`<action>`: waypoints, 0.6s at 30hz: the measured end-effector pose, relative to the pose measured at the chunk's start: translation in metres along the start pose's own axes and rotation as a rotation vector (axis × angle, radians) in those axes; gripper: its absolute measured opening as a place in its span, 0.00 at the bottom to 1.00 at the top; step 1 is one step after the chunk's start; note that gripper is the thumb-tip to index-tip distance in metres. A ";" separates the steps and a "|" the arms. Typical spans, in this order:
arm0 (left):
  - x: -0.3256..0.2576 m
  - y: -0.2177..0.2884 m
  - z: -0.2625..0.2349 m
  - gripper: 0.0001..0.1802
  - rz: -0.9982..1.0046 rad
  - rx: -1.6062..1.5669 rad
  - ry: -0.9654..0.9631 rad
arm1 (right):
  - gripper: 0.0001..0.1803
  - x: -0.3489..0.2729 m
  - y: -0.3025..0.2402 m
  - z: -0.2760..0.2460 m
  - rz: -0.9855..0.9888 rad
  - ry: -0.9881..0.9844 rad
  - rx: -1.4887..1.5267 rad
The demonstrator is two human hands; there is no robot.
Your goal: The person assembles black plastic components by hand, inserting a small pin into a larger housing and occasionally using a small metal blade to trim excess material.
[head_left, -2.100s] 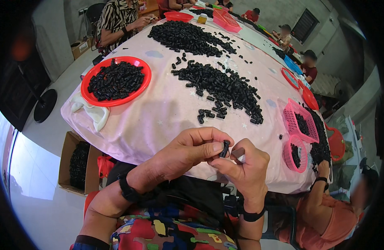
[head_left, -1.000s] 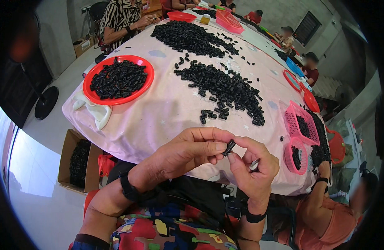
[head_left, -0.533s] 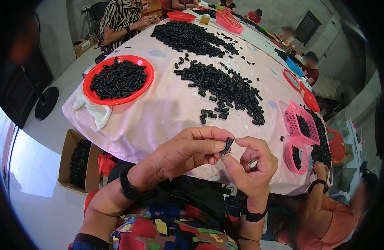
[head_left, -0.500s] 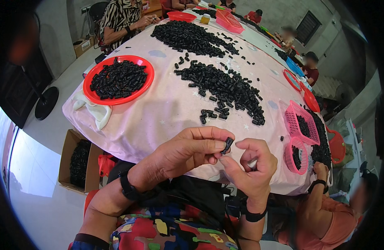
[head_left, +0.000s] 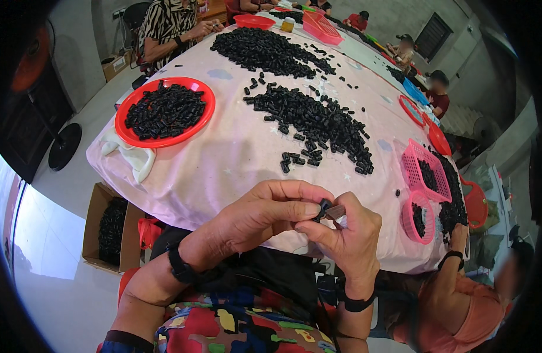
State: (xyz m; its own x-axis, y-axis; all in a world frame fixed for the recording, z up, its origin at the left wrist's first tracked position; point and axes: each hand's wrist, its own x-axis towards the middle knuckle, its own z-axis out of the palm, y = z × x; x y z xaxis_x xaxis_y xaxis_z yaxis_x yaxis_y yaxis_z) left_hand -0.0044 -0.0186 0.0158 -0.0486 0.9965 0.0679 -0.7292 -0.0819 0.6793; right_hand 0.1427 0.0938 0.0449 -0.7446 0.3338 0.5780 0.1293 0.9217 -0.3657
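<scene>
Over the near edge of the table, my left hand pinches a small black plastic piece between thumb and fingertips. My right hand grips a small blade with a whitish part at its base, and the blade meets the black piece. Fingers hide most of both. Beyond my hands lies a heap of similar black pieces, with a few strays at its near side. A larger heap spreads farther back. At the left stands a red round tray filled with black pieces.
A pink-white cloth covers the table. Pink baskets holding black pieces stand at the right, beside a co-worker's hand. A cardboard box of black pieces sits at lower left. Other people work around the table.
My right hand has moved left and up to my left hand, bringing the blade against the black piece. The co-worker's hand at the right has shifted slightly.
</scene>
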 end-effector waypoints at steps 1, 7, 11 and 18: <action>0.000 0.000 0.000 0.18 -0.002 0.000 0.000 | 0.29 0.000 0.001 0.001 -0.002 0.005 -0.011; 0.000 -0.001 -0.002 0.18 0.022 0.029 0.013 | 0.33 -0.002 0.006 0.005 -0.013 0.040 -0.020; 0.001 -0.001 -0.003 0.18 0.020 0.076 0.010 | 0.33 -0.001 0.004 0.004 -0.025 0.041 0.001; -0.001 0.000 -0.002 0.18 0.016 0.122 -0.010 | 0.27 0.000 0.001 0.001 -0.013 -0.026 -0.012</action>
State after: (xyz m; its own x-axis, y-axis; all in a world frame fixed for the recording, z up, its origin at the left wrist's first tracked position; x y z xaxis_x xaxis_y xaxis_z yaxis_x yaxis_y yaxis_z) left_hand -0.0057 -0.0195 0.0144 -0.0526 0.9949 0.0863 -0.6402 -0.1000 0.7617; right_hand 0.1428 0.0942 0.0439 -0.7633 0.3165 0.5632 0.1269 0.9282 -0.3497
